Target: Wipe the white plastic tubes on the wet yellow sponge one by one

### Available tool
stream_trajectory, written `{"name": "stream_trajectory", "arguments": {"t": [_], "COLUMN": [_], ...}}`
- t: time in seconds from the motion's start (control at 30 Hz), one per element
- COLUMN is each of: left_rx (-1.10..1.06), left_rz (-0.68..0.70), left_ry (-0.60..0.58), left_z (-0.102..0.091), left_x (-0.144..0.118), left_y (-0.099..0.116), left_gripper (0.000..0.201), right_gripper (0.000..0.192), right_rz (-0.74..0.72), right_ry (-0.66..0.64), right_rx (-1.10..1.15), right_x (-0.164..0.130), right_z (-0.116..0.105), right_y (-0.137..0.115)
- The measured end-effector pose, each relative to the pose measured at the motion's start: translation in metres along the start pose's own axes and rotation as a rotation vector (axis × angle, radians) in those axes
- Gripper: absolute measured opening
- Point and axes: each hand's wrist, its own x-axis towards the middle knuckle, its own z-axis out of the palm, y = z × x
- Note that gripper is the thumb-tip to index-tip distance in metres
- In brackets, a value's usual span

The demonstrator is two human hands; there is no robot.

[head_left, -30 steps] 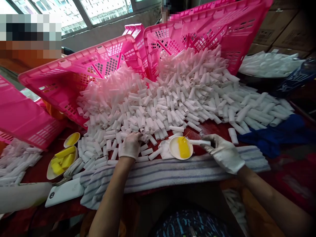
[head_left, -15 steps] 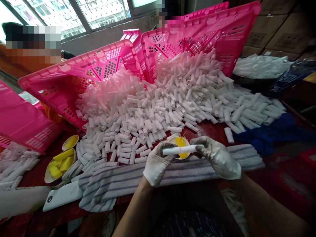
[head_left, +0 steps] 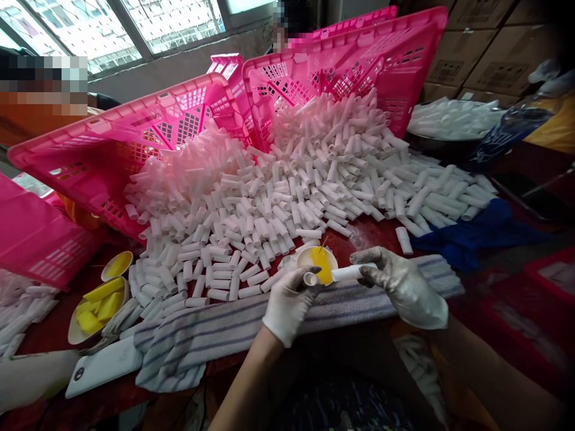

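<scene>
Red surface (head_left: pixel 381 230) heaped with white tubes (head_left: pixel 278 197) spilling from pink crates (head_left: pixel 135 137). Half a second back, one joined piece between both hands; now split: left hand (head_left: pixel 290 299) fingers clamped on short tube (head_left: pixel 311 278), right hand (head_left: pixel 404 284) pinching longer tube (head_left: pixel 353 272), over the yellow dish (head_left: pixel 317 260).

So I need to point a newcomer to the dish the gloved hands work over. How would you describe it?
Find the striped towel along the table's near edge, below the heap of white tubes. Just behind it, between the left hand and right hand, sits a small white dish. Unlike the two dishes far left, it stands alone, holding yellow paste.
</scene>
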Motion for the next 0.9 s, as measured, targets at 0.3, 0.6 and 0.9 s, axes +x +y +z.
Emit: {"name": "stream_trajectory", "arguments": {"t": [0.3, 0.6, 0.9], "left_rx": [0.374, 0.115, 0.36], "left_rz": [0.274, -0.43, -0.044], "left_ry": [-0.169, -0.303, -0.101], "left_z": [0.001, 0.027, 0.065], "left_x": [-0.007, -0.017, -0.034], "left_y": [0.001, 0.002, -0.003], "left_gripper": [0.026, 0.069, 0.028], "right_gripper": [0.058, 0.029, 0.038], "right_rz": [-0.008, -1.029, -0.376], "right_ry": [-0.097, -0.234, 0.114], "right_rx": [-0.053, -0.886, -0.644], "right_x": [-0.006, -0.021, -0.032], "right_z": [-0.002, -0.001, 0.004], "right_y": [0.003, -0.003, 0.027]}}
